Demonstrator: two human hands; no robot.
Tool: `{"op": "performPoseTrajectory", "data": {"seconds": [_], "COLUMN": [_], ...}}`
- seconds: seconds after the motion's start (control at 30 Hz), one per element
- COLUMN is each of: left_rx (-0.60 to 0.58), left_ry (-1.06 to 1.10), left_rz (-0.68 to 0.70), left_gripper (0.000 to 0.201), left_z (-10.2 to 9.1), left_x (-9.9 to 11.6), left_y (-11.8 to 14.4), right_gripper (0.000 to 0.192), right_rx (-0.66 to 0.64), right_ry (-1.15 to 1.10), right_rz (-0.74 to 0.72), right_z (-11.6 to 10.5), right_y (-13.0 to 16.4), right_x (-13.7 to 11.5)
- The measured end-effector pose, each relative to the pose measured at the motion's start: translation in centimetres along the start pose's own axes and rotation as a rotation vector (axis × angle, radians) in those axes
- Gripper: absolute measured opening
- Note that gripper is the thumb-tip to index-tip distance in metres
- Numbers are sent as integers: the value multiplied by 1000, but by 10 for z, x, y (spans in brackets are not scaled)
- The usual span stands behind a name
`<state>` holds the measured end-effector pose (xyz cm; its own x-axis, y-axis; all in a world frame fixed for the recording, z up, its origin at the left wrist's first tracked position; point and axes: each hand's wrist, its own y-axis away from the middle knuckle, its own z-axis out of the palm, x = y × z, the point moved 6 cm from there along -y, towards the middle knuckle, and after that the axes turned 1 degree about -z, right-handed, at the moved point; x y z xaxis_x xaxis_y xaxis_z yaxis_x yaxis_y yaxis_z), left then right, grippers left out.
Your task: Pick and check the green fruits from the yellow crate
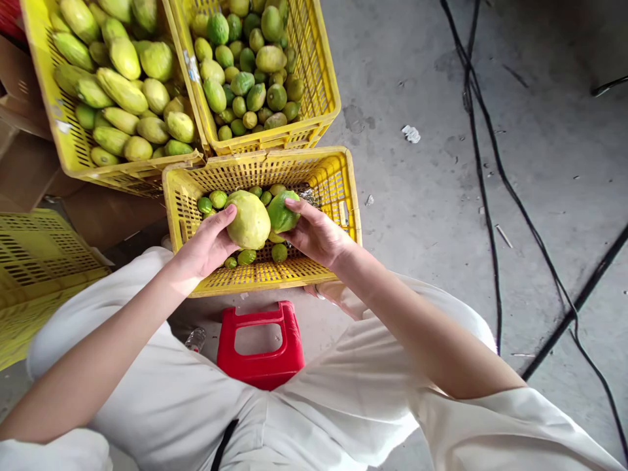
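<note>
My left hand (pixel 206 243) grips a large pale yellow-green fruit (pixel 248 219) over the near yellow crate (pixel 333 171). My right hand (pixel 316 232) holds a smaller green fruit (pixel 282 211) right beside it; the two fruits touch. Several small green fruits (pixel 216 199) lie on the crate's bottom under and behind my hands.
Two fuller yellow crates stand behind: one (pixel 324 98) with mixed small and mid-size fruits, one (pixel 49 111) at the left with large long fruits. An upturned yellow crate (pixel 34 261) sits at my left. A red stool (pixel 260 353) is between my knees. Black cables (pixel 483 190) cross the concrete floor at right.
</note>
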<state>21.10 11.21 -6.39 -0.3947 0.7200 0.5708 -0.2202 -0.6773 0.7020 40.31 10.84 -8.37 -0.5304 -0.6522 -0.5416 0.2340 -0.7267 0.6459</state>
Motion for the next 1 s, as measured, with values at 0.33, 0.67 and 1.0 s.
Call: {"op": "performPoseTrajectory", "data": {"seconds": [0.33,0.67,1.0], "left_rx": [123,146,36], "left_ry": [24,61,-33], "left_rz": [47,-67,59], "left_gripper": [32,11,22], "left_z": [-2,-8,1], "left_x": [5,8,4], "left_y": [-4,-1,-4], "right_gripper": [18,35,22], "right_rx": [5,-47,65], "right_ry": [-56,56,15], "right_rz": [73,36,34], "right_z": [0,1,-11], "right_y": [0,2,-5], "right_x": [0,1,-1]}}
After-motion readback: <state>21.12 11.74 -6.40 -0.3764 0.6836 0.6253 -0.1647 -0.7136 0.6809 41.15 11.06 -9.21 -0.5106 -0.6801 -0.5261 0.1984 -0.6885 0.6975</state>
